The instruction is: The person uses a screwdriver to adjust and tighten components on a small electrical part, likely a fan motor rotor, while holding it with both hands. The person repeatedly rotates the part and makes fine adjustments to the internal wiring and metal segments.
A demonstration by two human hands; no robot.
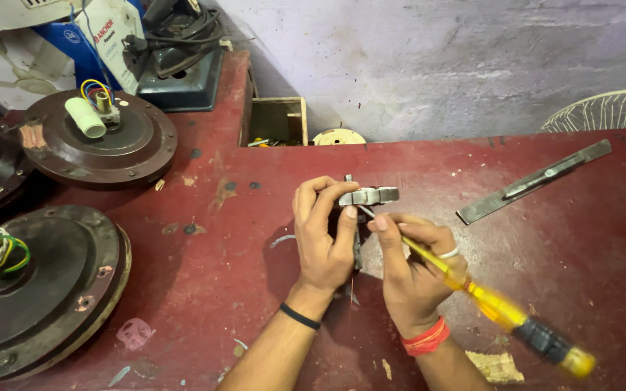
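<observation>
My left hand [324, 235] grips a small grey metal part [369, 195] between thumb and fingers, held just above the red worktable [240, 253]. A dark thin piece hangs below the part, mostly hidden by the fingers. My right hand [411, 261] holds a screwdriver [494, 308] with a yellow see-through handle and a black and yellow end. Its metal tip points up and left, touching the underside of the grey part. A black band circles my left wrist; a red thread and a ring are on my right hand.
Two dark round fan motor housings [99, 141] [34, 289] with coloured wires sit at the left. A flat metal bar [534, 182] lies at the right. An open wooden box [277, 122] and a dark appliance [179, 61] stand at the back; a wire fan guard [610, 110] shows far right.
</observation>
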